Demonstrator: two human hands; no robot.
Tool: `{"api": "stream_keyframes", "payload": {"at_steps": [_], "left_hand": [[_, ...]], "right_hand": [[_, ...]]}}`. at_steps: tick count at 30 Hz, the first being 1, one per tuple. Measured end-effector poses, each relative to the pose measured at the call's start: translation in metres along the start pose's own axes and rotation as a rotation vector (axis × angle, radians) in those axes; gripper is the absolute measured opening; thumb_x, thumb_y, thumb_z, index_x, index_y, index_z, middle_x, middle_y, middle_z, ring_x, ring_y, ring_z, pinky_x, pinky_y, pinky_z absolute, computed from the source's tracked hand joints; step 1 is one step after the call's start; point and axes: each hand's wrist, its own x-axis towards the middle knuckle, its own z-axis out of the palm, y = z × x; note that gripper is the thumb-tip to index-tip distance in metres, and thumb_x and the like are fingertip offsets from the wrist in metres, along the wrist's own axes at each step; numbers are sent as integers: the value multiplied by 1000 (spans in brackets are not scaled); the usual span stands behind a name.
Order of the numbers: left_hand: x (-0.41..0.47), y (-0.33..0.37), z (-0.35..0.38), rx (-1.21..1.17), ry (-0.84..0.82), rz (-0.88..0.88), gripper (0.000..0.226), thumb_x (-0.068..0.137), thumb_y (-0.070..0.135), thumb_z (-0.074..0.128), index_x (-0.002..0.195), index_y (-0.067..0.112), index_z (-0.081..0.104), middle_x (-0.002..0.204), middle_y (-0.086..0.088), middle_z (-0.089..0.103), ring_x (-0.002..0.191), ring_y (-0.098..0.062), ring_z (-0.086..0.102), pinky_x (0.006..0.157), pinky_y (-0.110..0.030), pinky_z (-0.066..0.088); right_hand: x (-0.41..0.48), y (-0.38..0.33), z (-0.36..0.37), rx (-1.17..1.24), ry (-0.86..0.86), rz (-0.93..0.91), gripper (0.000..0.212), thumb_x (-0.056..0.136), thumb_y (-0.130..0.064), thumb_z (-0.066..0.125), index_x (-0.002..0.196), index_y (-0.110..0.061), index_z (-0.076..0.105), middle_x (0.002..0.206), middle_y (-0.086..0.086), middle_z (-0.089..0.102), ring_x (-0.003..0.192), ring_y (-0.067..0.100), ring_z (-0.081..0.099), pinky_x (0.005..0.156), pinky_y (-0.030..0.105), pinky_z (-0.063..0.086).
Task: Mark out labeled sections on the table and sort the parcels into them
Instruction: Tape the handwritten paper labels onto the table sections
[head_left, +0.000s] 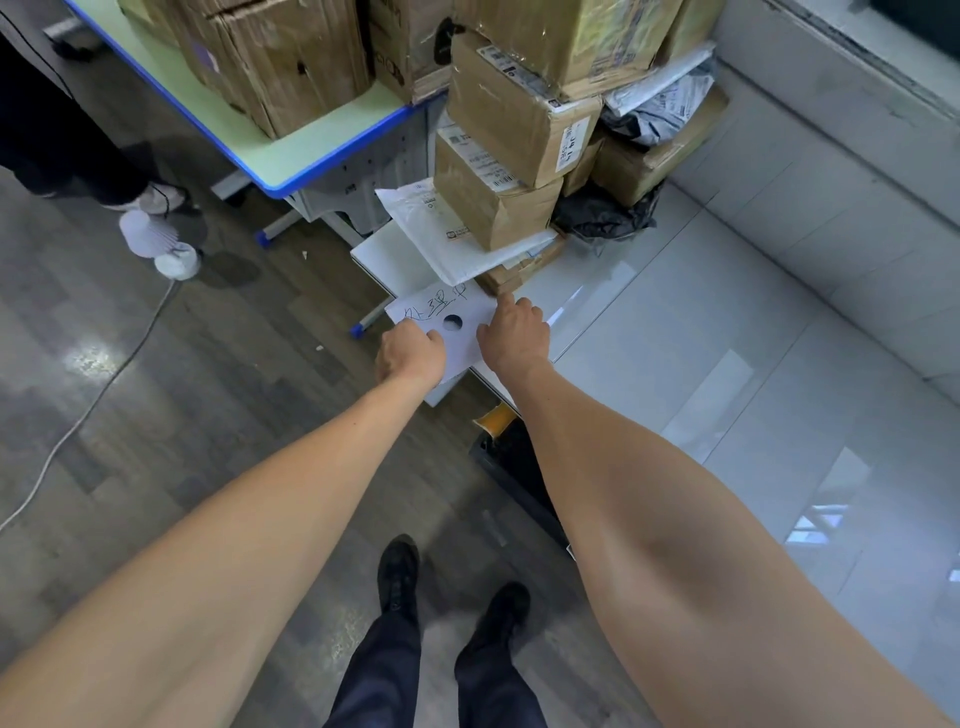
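Observation:
A white paper label (457, 340) with blue handwriting and a round hole lies on the near corner of the glossy white table (675, 322). My left hand (410, 351) grips the label's near-left edge with curled fingers. My right hand (514, 332) presses on its right side, index finger stretched toward the parcel stack. Behind the label, a pile of parcels stands on the table: brown taped cartons (498, 182), a white padded mailer (441, 234) beneath them, and grey and black plastic bags (602, 213).
A desk with a blue edge (280, 156) at the upper left carries large cardboard boxes (280, 57). Another person's legs and shoe (156, 197) stand at the left, near a white fan-like object (150, 236) and a white cable (78, 415) across the wooden floor.

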Motion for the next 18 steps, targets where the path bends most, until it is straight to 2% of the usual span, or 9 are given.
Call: {"api": "stream_keyframes", "payload": {"at_steps": [3, 6, 10, 14, 16, 18], "left_hand": [[-3, 0, -5, 31, 53, -10, 34, 101, 24, 44, 125, 3, 55, 130, -20, 56, 111, -38, 59, 82, -41, 48], [-3, -1, -15, -20, 114, -50, 33, 99, 18, 51, 129, 6, 54, 134, -17, 56, 117, -38, 58, 90, -42, 48], [7, -6, -26, -146, 117, -133, 26, 87, 4, 57, 113, 2, 63, 120, -17, 64, 103, -38, 65, 88, -45, 57], [6, 4, -32, -317, 86, -209, 38, 86, -6, 56, 124, -4, 61, 127, -17, 62, 110, -33, 64, 92, -46, 55], [6, 10, -34, -348, 91, -207, 35, 85, -2, 60, 119, 1, 66, 121, -16, 66, 102, -34, 67, 85, -47, 58], [7, 20, -36, -362, 82, -193, 28, 82, -1, 63, 108, 3, 71, 109, -12, 70, 89, -30, 69, 77, -44, 60]], "right_hand": [[-3, 2, -6, 16, 36, 19, 29, 99, -19, 45, 124, -6, 51, 119, 13, 56, 110, 31, 51, 89, 38, 42], [-5, 4, -18, 103, 7, 66, 24, 99, -19, 44, 114, -4, 56, 115, 14, 59, 105, 32, 57, 85, 39, 46], [-11, 12, -34, 252, -72, 132, 23, 94, -19, 48, 107, -6, 62, 106, 12, 65, 92, 31, 63, 73, 34, 49], [-19, 29, -50, 424, -123, 197, 20, 87, -20, 57, 94, -4, 66, 88, 7, 64, 79, 25, 60, 65, 29, 44], [-23, 39, -60, 518, -216, 224, 21, 88, -24, 63, 84, -3, 63, 81, 8, 63, 69, 22, 58, 63, 29, 44], [-31, 53, -75, 632, -324, 277, 21, 89, -25, 67, 85, -5, 62, 82, 8, 66, 65, 17, 61, 63, 28, 47]]}}
